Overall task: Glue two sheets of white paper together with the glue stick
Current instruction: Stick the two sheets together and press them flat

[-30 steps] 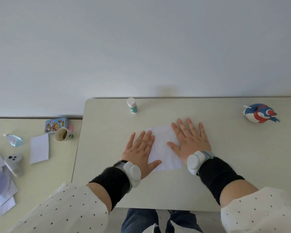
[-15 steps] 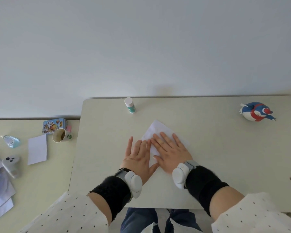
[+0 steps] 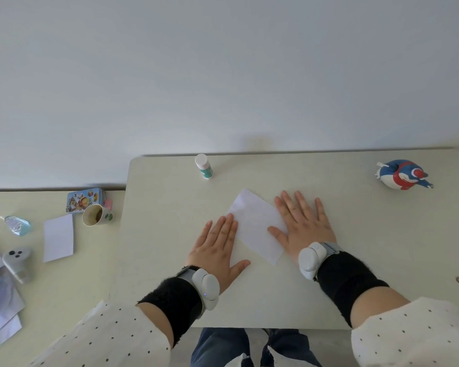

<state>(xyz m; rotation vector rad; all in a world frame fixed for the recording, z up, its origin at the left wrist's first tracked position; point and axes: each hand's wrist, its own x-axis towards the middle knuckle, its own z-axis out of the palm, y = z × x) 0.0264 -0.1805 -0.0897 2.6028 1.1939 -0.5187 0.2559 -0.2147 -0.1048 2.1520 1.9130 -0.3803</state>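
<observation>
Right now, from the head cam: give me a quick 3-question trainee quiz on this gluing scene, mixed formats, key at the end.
1. True or false: the glue stick stands capped, apart from both hands.
2. Multiple choice: how do the left hand and right hand meet the white paper? A) both pinch and lift it B) both lie flat with straight fingers at its two sides C) only the left touches it
3. Fill in: the blue, red and white toy figure sits at the table's far ____ corner.

Key: 1 true; 2 B; 3 right.
</observation>
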